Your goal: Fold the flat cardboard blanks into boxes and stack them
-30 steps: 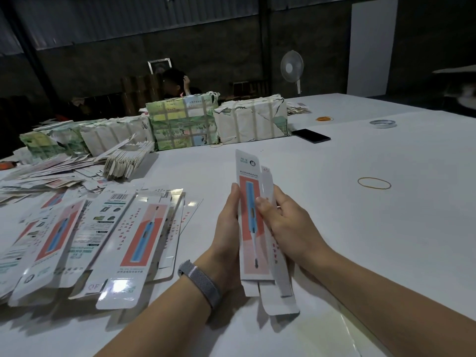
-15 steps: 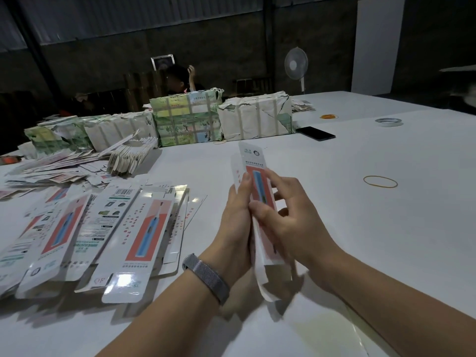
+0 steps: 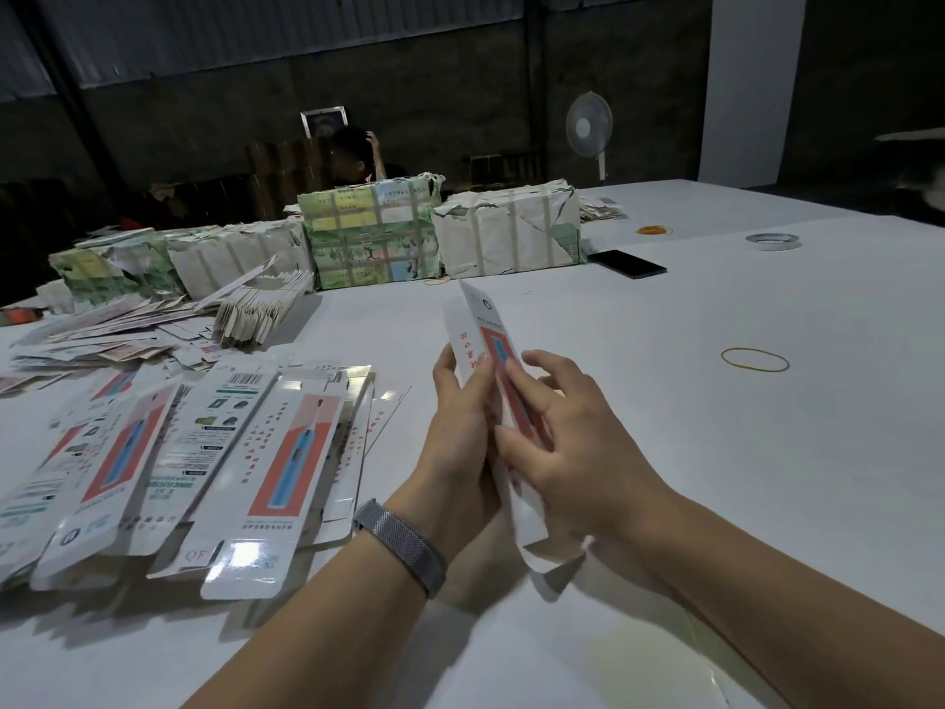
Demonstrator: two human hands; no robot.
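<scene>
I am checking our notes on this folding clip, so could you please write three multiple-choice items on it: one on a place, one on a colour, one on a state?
1. Where does the loose rubber band lie?
A. on the table right of the hands
B. on the flat blanks
C. on the phone

2. What colour is the panel on the held blank?
A. green
B. red-orange with a blue strip
C. black

3. How is the held blank now?
A. flat on the table
B. held up in both hands, partly folded
C. stacked as a finished box

Answers: 1 A, it rests alone on the bare white table. 2 B, the print shows between the left hand and the right hand. 3 B, both hands have a grip on it, and its side panel is bent.
</scene>
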